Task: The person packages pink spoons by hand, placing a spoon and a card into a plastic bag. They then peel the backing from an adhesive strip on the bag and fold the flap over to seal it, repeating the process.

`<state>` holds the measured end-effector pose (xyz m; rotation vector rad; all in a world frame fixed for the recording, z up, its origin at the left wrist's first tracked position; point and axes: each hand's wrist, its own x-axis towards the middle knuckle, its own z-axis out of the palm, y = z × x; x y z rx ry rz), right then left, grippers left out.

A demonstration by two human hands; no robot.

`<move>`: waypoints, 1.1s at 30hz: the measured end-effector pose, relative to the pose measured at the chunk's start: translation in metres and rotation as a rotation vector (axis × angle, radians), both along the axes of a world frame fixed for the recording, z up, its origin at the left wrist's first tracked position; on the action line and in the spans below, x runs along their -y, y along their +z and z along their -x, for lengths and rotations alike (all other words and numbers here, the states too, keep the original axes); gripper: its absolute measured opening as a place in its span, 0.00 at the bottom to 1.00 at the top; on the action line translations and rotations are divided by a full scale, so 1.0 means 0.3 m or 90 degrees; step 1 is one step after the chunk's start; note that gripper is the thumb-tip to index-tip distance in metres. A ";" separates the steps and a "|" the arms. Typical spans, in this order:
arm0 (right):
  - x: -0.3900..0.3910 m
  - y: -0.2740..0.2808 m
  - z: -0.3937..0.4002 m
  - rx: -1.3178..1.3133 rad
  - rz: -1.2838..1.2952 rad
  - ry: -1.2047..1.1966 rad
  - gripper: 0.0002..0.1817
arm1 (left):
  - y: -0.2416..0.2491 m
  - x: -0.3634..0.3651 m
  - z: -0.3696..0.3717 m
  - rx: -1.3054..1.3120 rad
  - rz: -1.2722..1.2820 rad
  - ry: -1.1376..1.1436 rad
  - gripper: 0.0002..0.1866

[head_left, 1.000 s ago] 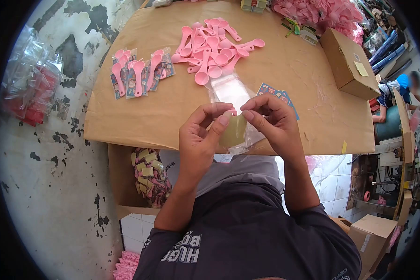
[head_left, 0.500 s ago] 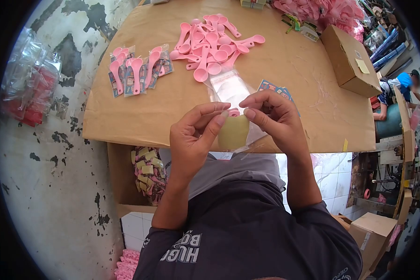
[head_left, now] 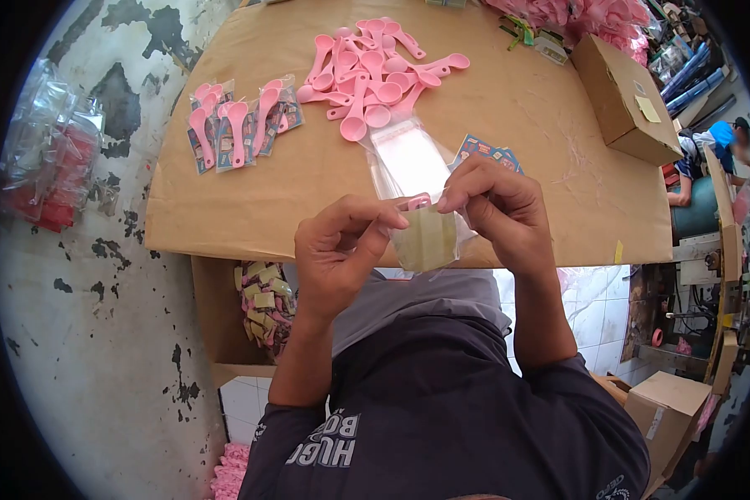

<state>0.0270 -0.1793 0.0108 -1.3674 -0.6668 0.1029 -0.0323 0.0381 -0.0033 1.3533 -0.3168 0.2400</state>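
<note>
Between my two hands is a clear plastic bag [head_left: 426,242] with a yellowish card in it and a bit of pink spoon handle showing at its top. My left hand [head_left: 342,250] pinches the bag's upper left corner between thumb and fingers. At the upper right corner, my right hand [head_left: 504,208] has its own pinch on the plastic. Just beyond them lies a stack of clear bags [head_left: 408,158] on the brown-covered table [head_left: 250,208]. Printed blue cards [head_left: 479,148] peek out past my right hand. A heap of pink spoons [head_left: 375,71] sits farther back.
Packed pink spoons with cards [head_left: 237,137] lie on the table's left. A cardboard box [head_left: 625,100] stands at the right edge. Below the table's left edge, an open box holds packed pieces [head_left: 267,308]. Plastic bags [head_left: 54,150] hang on the left wall; another person [head_left: 717,150] is at far right.
The bag's top has been drawn wider, and its clear plastic now shows over the card. My left hand has moved slightly left and down, my right hand slightly right.
</note>
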 end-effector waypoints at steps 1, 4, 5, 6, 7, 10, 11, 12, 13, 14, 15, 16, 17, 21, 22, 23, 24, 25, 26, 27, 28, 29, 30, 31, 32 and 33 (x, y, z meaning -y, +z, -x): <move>0.000 0.002 -0.001 0.037 0.021 -0.005 0.06 | -0.004 -0.006 0.000 -0.003 -0.009 -0.005 0.05; -0.001 0.000 0.001 0.058 0.022 0.000 0.06 | -0.024 -0.026 -0.008 0.029 0.021 -0.051 0.06; -0.002 -0.002 0.000 0.056 0.022 -0.001 0.06 | -0.024 -0.026 -0.011 0.028 0.021 -0.051 0.06; -0.003 -0.003 -0.003 0.094 0.035 -0.009 0.06 | -0.023 -0.024 -0.016 0.034 0.070 -0.070 0.06; -0.004 -0.003 -0.004 0.132 0.047 -0.018 0.06 | -0.022 -0.023 -0.017 0.040 0.119 -0.089 0.06; -0.002 0.010 0.009 0.071 0.086 -0.024 0.04 | -0.011 -0.006 0.007 -0.052 0.040 -0.006 0.09; -0.011 0.007 0.013 0.073 0.081 -0.017 0.04 | -0.008 -0.001 0.009 -0.051 0.036 0.001 0.09; -0.023 0.005 0.018 0.070 0.108 -0.053 0.04 | -0.004 0.004 0.008 -0.061 0.051 0.005 0.11; -0.036 0.002 0.022 0.068 0.135 -0.088 0.04 | 0.001 0.006 0.007 -0.071 0.064 0.009 0.13; -0.039 -0.019 0.024 0.021 0.089 -0.071 0.12 | 0.017 0.007 0.007 -0.069 0.059 0.019 0.13; -0.052 -0.020 0.029 0.022 0.085 -0.065 0.12 | 0.042 0.011 0.007 -0.079 0.073 -0.006 0.16; -0.060 -0.018 0.034 0.001 0.024 -0.069 0.16 | 0.055 0.010 0.007 -0.089 0.089 -0.032 0.18; -0.065 -0.015 0.039 -0.021 -0.035 -0.074 0.21 | 0.052 -0.002 0.008 -0.088 0.088 -0.028 0.18; -0.059 0.007 0.053 0.020 0.058 -0.070 0.25 | -0.005 -0.030 0.008 -0.088 -0.101 -0.047 0.15; -0.062 0.004 0.051 0.020 0.058 -0.070 0.25 | 0.006 -0.043 -0.002 -0.003 -0.132 0.017 0.14; -0.069 -0.001 0.046 0.161 0.217 -0.165 0.24 | 0.013 -0.061 -0.015 0.083 -0.162 0.079 0.12; -0.072 -0.007 0.040 0.302 0.378 -0.262 0.22 | 0.016 -0.102 -0.022 0.127 -0.212 0.131 0.12; -0.072 -0.015 0.037 0.299 0.380 -0.265 0.22 | 0.020 -0.153 -0.028 0.168 -0.261 0.181 0.13; -0.068 -0.024 0.035 0.300 0.383 -0.283 0.20 | 0.033 -0.192 -0.047 0.201 -0.269 0.236 0.14; -0.063 -0.032 0.031 0.302 0.385 -0.301 0.17 | 0.049 -0.234 -0.075 0.234 -0.277 0.292 0.16; -0.051 -0.041 0.025 0.299 0.388 -0.304 0.17 | 0.044 -0.298 -0.105 0.225 -0.350 0.339 0.18; -0.035 -0.051 0.020 0.335 0.433 -0.297 0.16 | 0.034 -0.355 -0.120 0.214 -0.425 0.387 0.20; -0.024 -0.059 0.021 0.370 0.477 -0.290 0.14 | 0.028 -0.388 -0.114 0.213 -0.424 0.382 0.20; -0.020 -0.064 0.027 0.366 0.479 -0.292 0.14 | 0.023 -0.412 -0.110 0.103 -0.511 0.411 0.22; -0.020 -0.068 0.029 0.350 0.498 -0.281 0.14 | 0.019 -0.420 -0.112 -0.009 -0.596 0.438 0.24; -0.022 -0.072 0.030 0.334 0.518 -0.270 0.14 | 0.013 -0.414 -0.107 -0.008 -0.596 0.433 0.24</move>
